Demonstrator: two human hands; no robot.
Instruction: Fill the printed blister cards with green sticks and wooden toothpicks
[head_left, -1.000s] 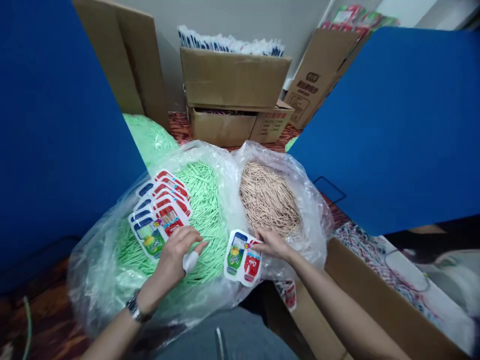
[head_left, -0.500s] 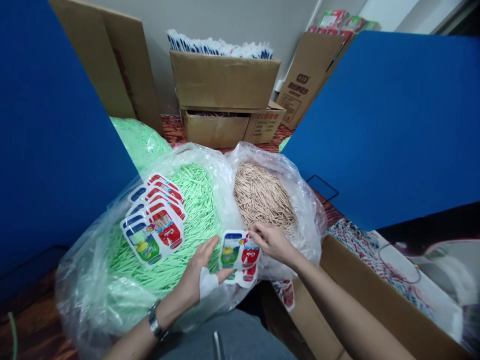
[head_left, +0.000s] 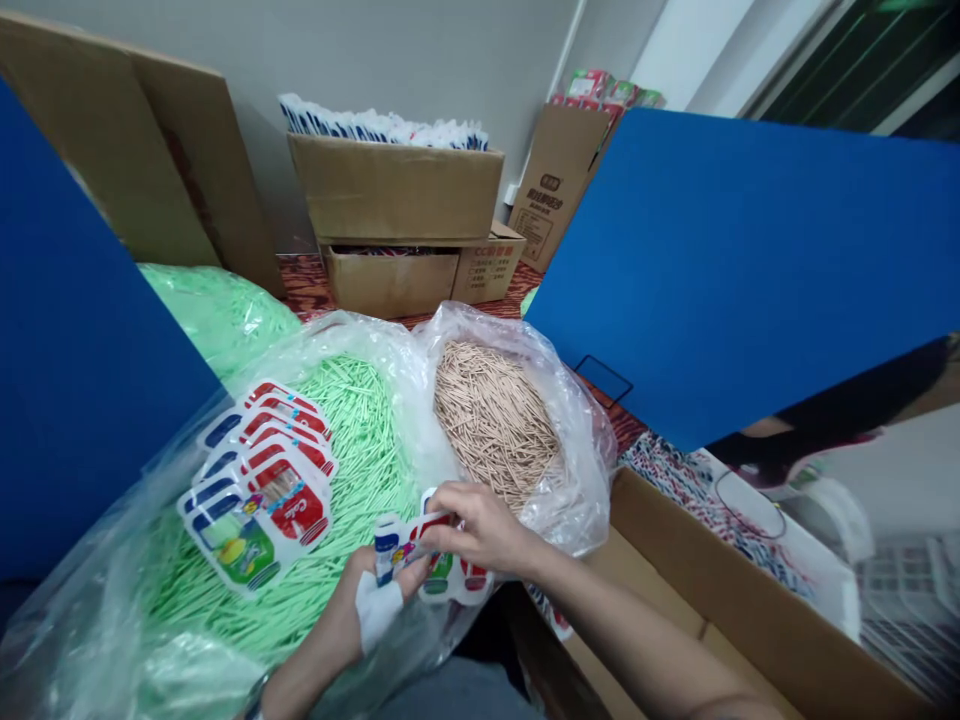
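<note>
The left hand, with one white wrap at the thumb, and the right hand both pinch one two-can printed pouch between them, over the front of the bags. It is bent, its blue end turned up; beneath it shows a second pouch, red and green. Half a second ago the upper one lay flat, the left fingers only at its lower edge. Leftward, at least four overlapping Cola pouches rest on green sticks. Two open clear bags hold these and tan sticks; one open carton stands right.
</note>
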